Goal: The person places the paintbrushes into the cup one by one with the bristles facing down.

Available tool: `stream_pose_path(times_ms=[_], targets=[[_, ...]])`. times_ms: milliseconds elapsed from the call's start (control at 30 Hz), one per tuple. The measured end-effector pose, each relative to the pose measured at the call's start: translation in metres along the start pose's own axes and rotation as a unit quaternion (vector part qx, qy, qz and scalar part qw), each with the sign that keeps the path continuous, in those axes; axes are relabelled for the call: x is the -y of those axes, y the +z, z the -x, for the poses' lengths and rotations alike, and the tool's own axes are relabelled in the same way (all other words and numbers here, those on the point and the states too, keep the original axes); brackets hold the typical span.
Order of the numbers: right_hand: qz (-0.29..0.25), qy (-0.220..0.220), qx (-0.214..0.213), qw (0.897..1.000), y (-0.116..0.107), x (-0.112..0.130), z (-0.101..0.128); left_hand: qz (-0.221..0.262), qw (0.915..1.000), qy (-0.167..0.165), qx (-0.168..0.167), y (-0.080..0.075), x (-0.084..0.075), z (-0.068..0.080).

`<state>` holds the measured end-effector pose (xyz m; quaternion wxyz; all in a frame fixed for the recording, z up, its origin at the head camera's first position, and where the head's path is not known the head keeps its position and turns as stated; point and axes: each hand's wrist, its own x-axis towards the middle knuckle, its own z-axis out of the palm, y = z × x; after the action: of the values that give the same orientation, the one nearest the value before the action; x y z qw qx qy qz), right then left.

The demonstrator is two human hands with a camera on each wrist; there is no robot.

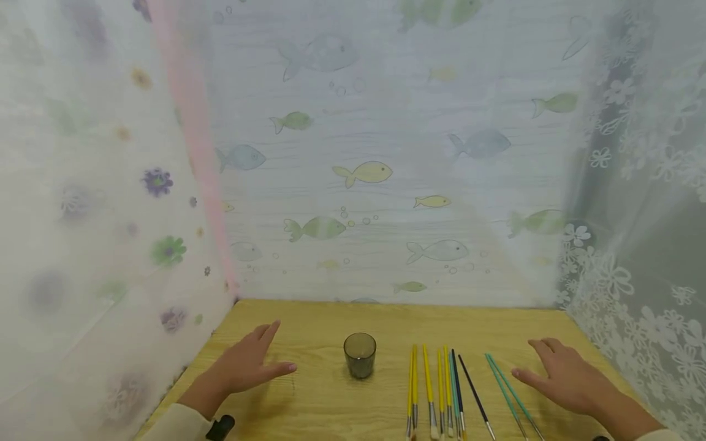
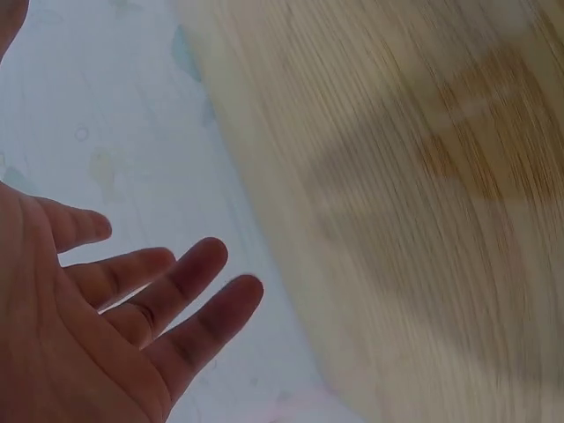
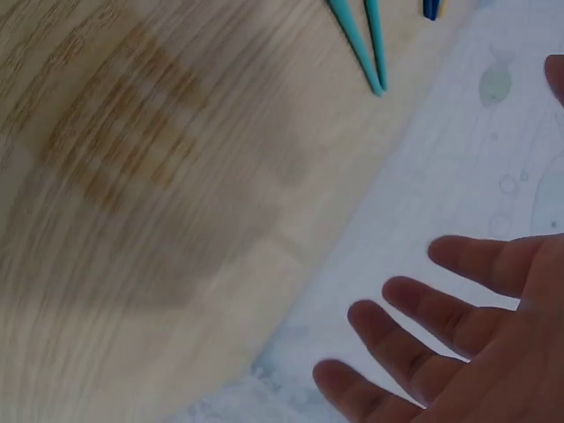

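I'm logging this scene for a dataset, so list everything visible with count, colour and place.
cup: one, dark translucent, upright at the table's middle.
yellow brushes: about four, yellow handles, lying side by side right of the cup.
dark brushes: about two, dark blue or black, right of the yellow ones.
teal brushes: two, teal, furthest right, near the right hand.
table: one, light wood.
fish backdrop: one, pale with fish, behind the table.
side curtains: two, sheer and flowered, left and right.
left hand: open, over the table left of the cup.
right hand: open, over the table's right side.
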<state>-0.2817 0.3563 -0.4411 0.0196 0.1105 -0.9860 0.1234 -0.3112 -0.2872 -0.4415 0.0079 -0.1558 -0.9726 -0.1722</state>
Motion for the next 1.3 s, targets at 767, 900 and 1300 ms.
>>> stream_pose_path(times_ms=[767, 900, 1300], targets=[[-0.180, 0.059, 0.054, 0.980, 0.036, 0.008, -0.013, 0.285, 0.9572, 0.039, 0.028, 0.053, -0.035, -0.024], [-0.186, 0.077, 0.057, 0.978, 0.039, 0.009, -0.013, 0.303, 0.9515, 0.046, 0.025, 0.063, -0.040, -0.031], [-0.204, 0.086, 0.041, 0.974, 0.043, 0.014, -0.017, 0.345, 0.9371, 0.050, -0.008, 0.087, -0.063, -0.052]])
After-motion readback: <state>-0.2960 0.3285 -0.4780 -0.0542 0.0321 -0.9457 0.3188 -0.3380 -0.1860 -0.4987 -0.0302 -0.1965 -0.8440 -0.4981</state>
